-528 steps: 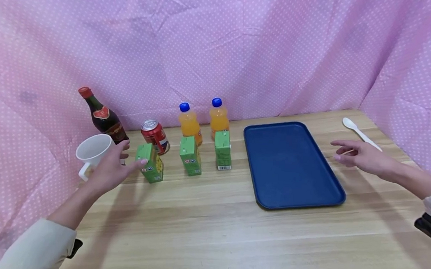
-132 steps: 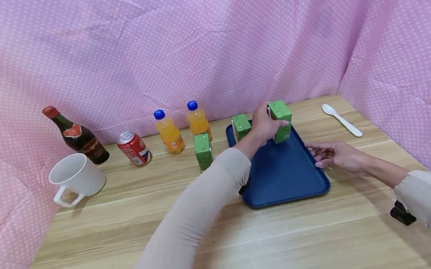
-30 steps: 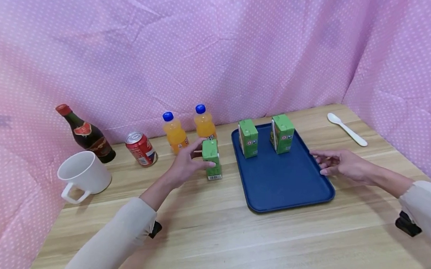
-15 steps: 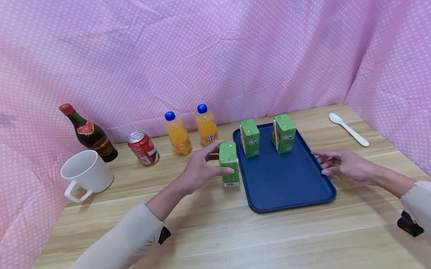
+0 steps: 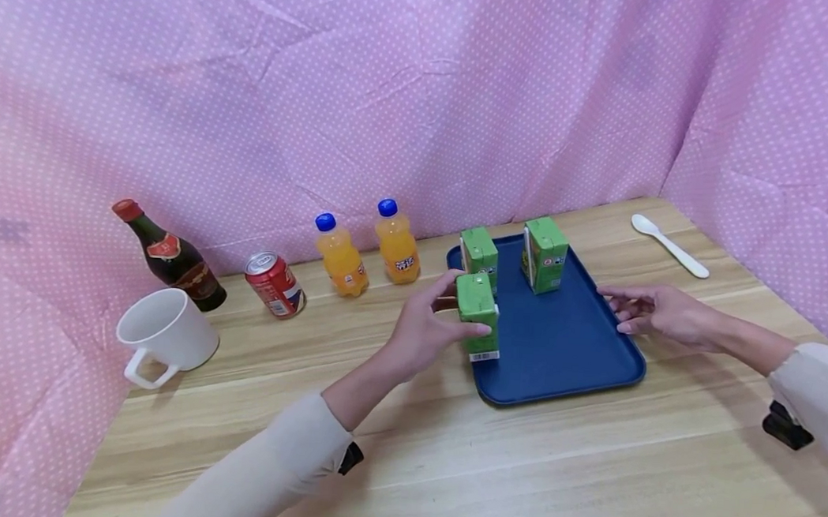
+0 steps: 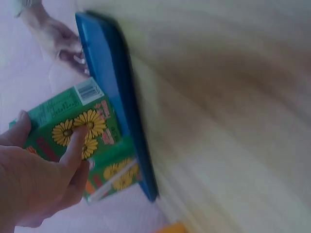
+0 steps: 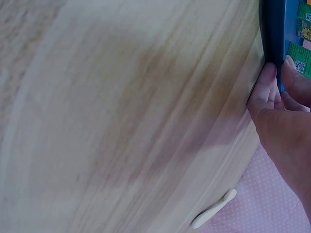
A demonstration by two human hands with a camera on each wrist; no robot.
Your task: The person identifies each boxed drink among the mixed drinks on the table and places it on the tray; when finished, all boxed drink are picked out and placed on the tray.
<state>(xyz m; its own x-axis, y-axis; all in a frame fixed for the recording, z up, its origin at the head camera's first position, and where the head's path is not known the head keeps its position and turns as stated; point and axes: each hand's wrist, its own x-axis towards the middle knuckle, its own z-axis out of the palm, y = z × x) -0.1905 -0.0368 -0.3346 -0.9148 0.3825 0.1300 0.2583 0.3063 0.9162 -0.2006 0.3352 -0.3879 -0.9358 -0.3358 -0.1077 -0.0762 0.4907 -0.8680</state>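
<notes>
In the head view, my left hand [image 5: 420, 330] grips a green drink carton [image 5: 478, 314] between thumb and fingers, over the left side of the blue tray [image 5: 556, 374]. Yellow flowers show on the held carton's side in the left wrist view; whether its base touches the tray I cannot tell. Two similar green cartons stand upright on the tray: one at the back left [image 5: 479, 251], partly hidden behind the held one, and another at the back right [image 5: 545, 255]. My right hand [image 5: 674, 315] rests its fingertips against the tray's right rim, also seen in the right wrist view.
Left of the tray stand two orange soda bottles [image 5: 397, 249], a red can [image 5: 275, 286], a dark bottle with a red cap [image 5: 175, 264] and a white mug [image 5: 167, 334]. A white spoon [image 5: 671, 246] lies at the back right. Pink dotted cloth [image 5: 367, 90] hangs behind.
My left hand has taken the third carton from the table in front of the orange bottles and moved it right, over the tray. The right hand stays at the rim.
</notes>
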